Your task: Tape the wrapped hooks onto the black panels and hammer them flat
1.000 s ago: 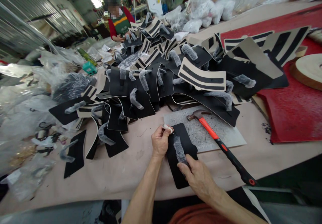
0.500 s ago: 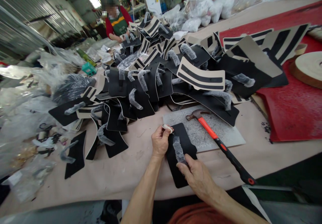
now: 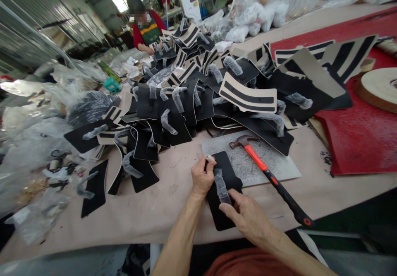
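A black panel (image 3: 226, 218) lies on the table in front of me, its upper right part over the edge of a grey plate. A plastic-wrapped handle (image 3: 222, 185) runs along its middle. My left hand (image 3: 202, 176) pinches a small whitish piece (image 3: 210, 158) at the panel's upper left edge. With thumb and fingers, my right hand (image 3: 243, 214) grips the lower end of the wrapped handle. To the right, a claw hammer (image 3: 257, 158) with a red and black grip rests with its head on the grey plate (image 3: 288, 170).
Behind my hands is a large heap of black panels (image 3: 173, 123) with wrapped handles. Clear plastic bags (image 3: 31, 143) lie at the left. A red sheet (image 3: 362, 143) and a tape roll (image 3: 381, 87) are at the right. A person (image 3: 149, 27) works across the table.
My left hand has shifted slightly right, closer to the top of the wrapped handle, and the whitish piece is tilted differently. My right hand keeps its grip. The view has shifted slightly.
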Demonstrator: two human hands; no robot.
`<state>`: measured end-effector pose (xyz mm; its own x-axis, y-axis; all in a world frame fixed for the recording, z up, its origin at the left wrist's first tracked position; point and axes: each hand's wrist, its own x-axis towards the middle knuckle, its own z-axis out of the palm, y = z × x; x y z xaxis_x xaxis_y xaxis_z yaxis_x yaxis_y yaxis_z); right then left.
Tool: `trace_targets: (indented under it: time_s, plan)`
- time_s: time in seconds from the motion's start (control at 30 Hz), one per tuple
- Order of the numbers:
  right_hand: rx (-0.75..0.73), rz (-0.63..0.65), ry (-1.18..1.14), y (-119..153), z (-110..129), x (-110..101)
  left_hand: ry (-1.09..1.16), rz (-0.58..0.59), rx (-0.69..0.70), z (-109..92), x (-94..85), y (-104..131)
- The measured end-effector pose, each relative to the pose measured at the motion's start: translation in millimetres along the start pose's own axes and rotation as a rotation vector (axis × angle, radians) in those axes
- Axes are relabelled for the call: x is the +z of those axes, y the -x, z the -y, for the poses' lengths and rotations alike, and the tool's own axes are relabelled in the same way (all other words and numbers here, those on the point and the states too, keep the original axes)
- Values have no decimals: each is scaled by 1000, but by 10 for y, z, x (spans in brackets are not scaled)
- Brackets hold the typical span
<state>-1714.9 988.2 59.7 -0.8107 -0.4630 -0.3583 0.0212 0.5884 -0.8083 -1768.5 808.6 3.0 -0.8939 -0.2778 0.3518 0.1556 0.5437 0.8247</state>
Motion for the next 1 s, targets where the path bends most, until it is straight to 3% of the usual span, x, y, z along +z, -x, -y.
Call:
trace_targets:
  time_s: [0.07,0.17,0.23,0.33,0.4,0.6,0.7,0.77,0.9,1.0]
  plan:
    - [-95,-163,81,14,-94,-210,-43,5,78,9,-4,9]
    - [-206,-479,413,2,-337,-584,-38,-1,98,31,-7,6]
    - [-144,-506,679,-13,-479,-800,-24,-2,87,40,-10,-3]
    - [-15,-378,851,-36,-544,-997,-29,45,88,43,-17,-18]
    - [64,-302,707,-62,-489,-1066,-33,77,92,47,-21,-23]
    - [398,47,-355,-179,-125,-1161,-4,85,110,75,-24,-8]
    - [476,24,-584,-154,90,-1139,2,89,117,64,-33,-15]
    - [332,-96,-366,-101,227,-1132,5,99,124,54,-40,-26]
    - [-137,-318,284,-13,387,-1160,-16,113,133,61,-49,-41]
    - [-213,-264,637,-19,384,-1176,-28,107,143,80,-47,-39]
